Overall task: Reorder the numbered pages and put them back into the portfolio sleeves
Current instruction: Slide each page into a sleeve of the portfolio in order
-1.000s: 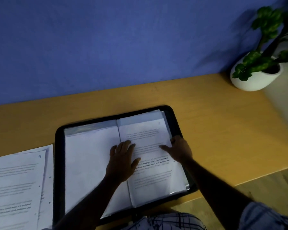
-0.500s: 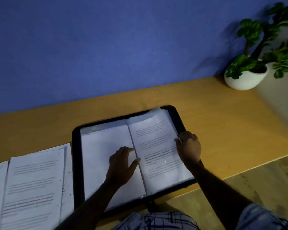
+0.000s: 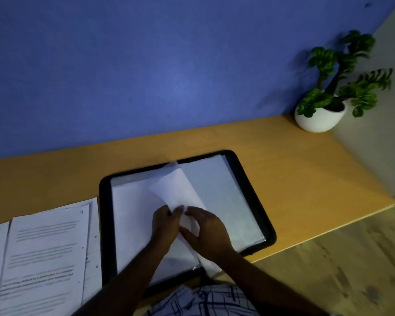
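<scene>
One sleeve [image 3: 177,190], left fingers [image 3: 168,212], right fingers [image 3: 193,210] pinching

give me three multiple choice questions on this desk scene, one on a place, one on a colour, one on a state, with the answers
1. Where does the potted plant stand?
A. on a shelf
B. at the far right corner of the desk, by the wall
C. on the floor

2. What colour is the rim of the portfolio?
A. black
B. red
C. white

3. What state is the portfolio in?
A. zipped shut
B. standing upright
C. lying open, one page lifted

Answers: B, it sits where the desk meets the wall; A, a black border frames it; C, the left hand and right hand both hold the page above the open spread.
</scene>
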Demonstrator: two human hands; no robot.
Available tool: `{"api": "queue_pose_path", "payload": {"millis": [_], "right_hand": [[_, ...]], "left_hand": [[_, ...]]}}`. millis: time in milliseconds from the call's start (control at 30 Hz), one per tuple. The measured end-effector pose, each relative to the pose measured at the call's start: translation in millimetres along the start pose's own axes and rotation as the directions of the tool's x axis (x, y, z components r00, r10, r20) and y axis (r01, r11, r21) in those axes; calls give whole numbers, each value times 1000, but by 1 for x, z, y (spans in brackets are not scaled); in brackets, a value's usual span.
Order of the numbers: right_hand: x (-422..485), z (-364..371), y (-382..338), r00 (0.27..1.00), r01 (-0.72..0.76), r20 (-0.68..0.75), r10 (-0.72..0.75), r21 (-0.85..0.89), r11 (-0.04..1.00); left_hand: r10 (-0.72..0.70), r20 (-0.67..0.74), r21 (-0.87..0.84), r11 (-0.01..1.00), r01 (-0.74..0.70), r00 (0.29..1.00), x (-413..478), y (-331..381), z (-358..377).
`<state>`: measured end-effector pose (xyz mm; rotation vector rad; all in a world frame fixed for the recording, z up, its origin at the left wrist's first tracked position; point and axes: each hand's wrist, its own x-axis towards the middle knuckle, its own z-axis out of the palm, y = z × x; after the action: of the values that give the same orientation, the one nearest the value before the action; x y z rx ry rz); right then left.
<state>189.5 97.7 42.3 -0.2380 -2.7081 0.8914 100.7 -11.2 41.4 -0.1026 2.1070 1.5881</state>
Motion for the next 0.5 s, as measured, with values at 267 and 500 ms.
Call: {"api": "queue_pose_path", "payload": {"millis": [267, 500], "right_hand": [[-8, 1, 69, 933, -256, 178, 312, -280, 925], [-17, 2, 115, 847, -255, 288, 448, -519, 816]], "left_hand": [[-18, -227, 57, 998, 32, 974, 14, -27, -92], [-6, -325, 351, 928, 126, 946, 34, -44, -125]]}}
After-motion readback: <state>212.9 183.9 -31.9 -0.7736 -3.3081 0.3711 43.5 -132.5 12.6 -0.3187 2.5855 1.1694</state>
